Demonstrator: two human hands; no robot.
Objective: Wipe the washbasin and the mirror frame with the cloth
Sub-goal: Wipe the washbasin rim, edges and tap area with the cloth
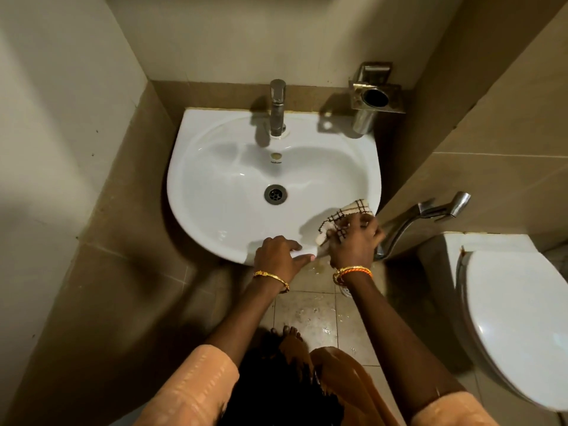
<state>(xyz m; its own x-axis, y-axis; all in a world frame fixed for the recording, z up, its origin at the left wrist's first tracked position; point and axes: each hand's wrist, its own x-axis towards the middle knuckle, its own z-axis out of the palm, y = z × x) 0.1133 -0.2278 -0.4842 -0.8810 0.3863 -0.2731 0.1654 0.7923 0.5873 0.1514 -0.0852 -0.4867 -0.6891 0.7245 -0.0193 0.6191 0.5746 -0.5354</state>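
— What is counted here?

— One basin [215, 210], one tap [277, 107], one drain [275, 194], one cloth [344, 218] and two hands are seen. One steel cup holder [370, 101] is fixed to the wall behind the basin's right corner. One spray hose [430, 213] and one toilet [516, 327] are found further right.

— How is the cloth described?

— A pale cloth crossed by dark brown check lines is shown, crumpled rather than spread flat. Part of it is covered by fingers, so its full shape cannot be told.

— And where is it placed?

— It is pressed on the basin's front right rim, lapping a little into the bowl, near the spray hose.

— By what is it held?

— It is gripped by the right hand [353, 241], whose fingers are curled over it. An orange and gold bangle [352, 272] is worn on that wrist.

— What is told of the left hand [278, 256]?

— Nothing is grasped by it. It is laid on the basin's front rim just beside the cloth, fingers bent over the edge and the thumb stretched along the outside. A thin gold bangle [272, 279] is worn there.

— How does the basin look?

— A white, glossy, rounded bowl is seen, with the tap standing at the middle of its back edge and the drain near its centre. A small overflow hole [276, 155] is set between them.

— Anything below?

— A tiled floor [313, 315] with wet patches is seen, and one bare foot [290, 336] is made out.
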